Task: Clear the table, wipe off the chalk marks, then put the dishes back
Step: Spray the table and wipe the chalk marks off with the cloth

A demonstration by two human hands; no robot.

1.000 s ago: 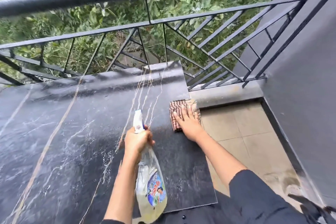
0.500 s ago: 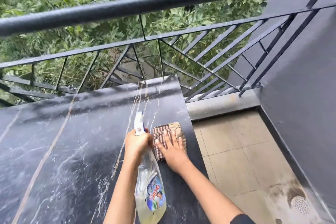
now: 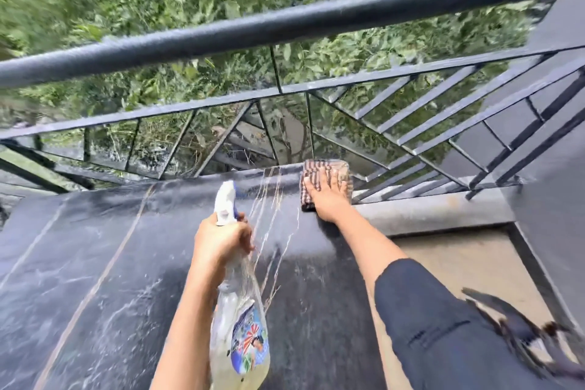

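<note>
The left grip (image 3: pixel 221 241) is curled round the neck of a spray bottle (image 3: pixel 240 326), with its bare forearm running back beneath it. Ahead and to its right, the right grip (image 3: pixel 327 196) lies palm down on a cloth (image 3: pixel 345 177), fingers (image 3: pixel 323 179) straight and spread, arm outstretched.

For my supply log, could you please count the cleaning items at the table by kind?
bottle: 1, gripped by the left hand
cloth: 1, pressed on the table under the right hand
Total: 2
</note>
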